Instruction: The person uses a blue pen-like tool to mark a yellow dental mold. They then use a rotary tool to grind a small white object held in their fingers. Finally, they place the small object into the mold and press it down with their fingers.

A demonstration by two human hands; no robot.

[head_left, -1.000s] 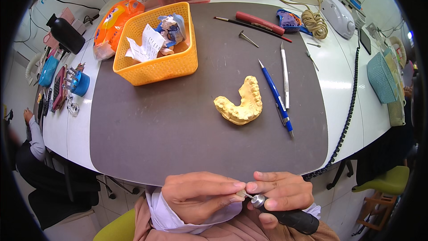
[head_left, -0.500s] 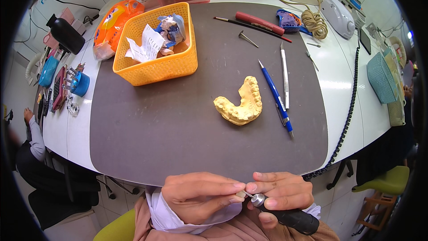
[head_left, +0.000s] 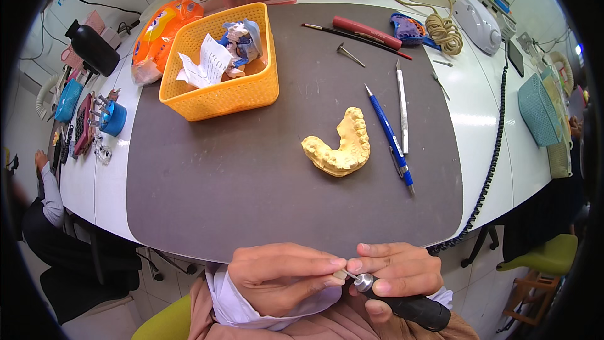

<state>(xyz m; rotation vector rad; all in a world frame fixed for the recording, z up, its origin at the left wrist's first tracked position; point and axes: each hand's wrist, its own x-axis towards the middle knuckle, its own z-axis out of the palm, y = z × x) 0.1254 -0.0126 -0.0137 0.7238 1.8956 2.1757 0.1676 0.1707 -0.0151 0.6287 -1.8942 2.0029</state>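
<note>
Place: a dental laboratory bench, a workshop for making tooth models.
Worktop: a white worktop (head_left: pixel 484 119) with a rounded front edge, covered mid-way by a dark grey mat (head_left: pixel 251 170).
Telling object: a yellow plaster cast of a dental arch (head_left: pixel 340 148) lies at the mat's centre.
Tools: a blue-handled instrument (head_left: pixel 390 138) and a slim metal one (head_left: pixel 401 107) lie right of the cast; a brush and a red handle lie along the far edge.
Machine: a white motor unit (head_left: pixel 476 16) at the far right corner, with a coiled black cord (head_left: pixel 491 157) along the right edge.
Storage: an orange basket (head_left: pixel 220 91) of wrapped casts at the far left.
</note>
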